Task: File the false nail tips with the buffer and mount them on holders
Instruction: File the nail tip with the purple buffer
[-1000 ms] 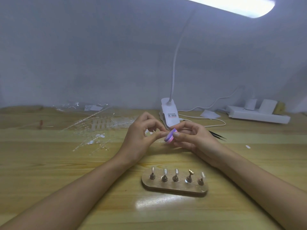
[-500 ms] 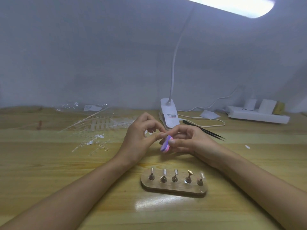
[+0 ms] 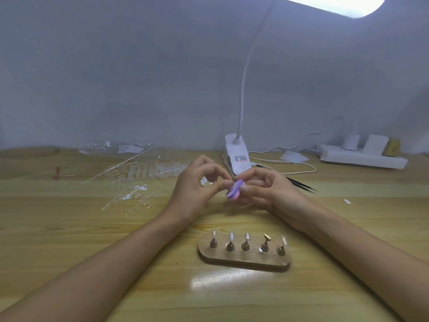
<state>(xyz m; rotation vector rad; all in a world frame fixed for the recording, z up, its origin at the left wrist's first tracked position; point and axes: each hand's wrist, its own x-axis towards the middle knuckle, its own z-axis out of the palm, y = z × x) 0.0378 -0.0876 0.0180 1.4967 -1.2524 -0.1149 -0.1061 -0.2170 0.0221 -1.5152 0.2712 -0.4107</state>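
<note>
The left hand (image 3: 195, 187) has its fingers curled, thumb and forefinger pinched together on what I take to be a nail tip, too small and too covered to make out. Against those fingertips sits the purple and pink buffer (image 3: 234, 192), gripped by the thumb and fingers of the right hand (image 3: 271, 194). Half a second ago the buffer had dipped lower and closer to the counter; now it is back up near where it sat a second ago. That reads as a back-and-forth stroke, so I'd say the filing is under way and not finished.

On the wooden counter (image 3: 69, 240), far left, stands a small reddish thing (image 3: 56, 173) I can't identify. Behind lies a crumpled clear bag (image 3: 111, 146), and nearer the hands a scatter of clear nail tips and strips (image 3: 139, 180). In front of the hands is a wooden stand (image 3: 243, 261) with five holders. Four seem to carry tips, and the fourth holder (image 3: 267, 237) shows a bare gold cap, likely where this tip will go. A white clip lamp (image 3: 236, 156) stands behind, its head glowing overhead. Black tweezers (image 3: 299, 183) lie beyond the right hand, a small white fleck (image 3: 347, 201) sits further right, and a white power strip (image 3: 362, 156) sits against the pale wall.
</note>
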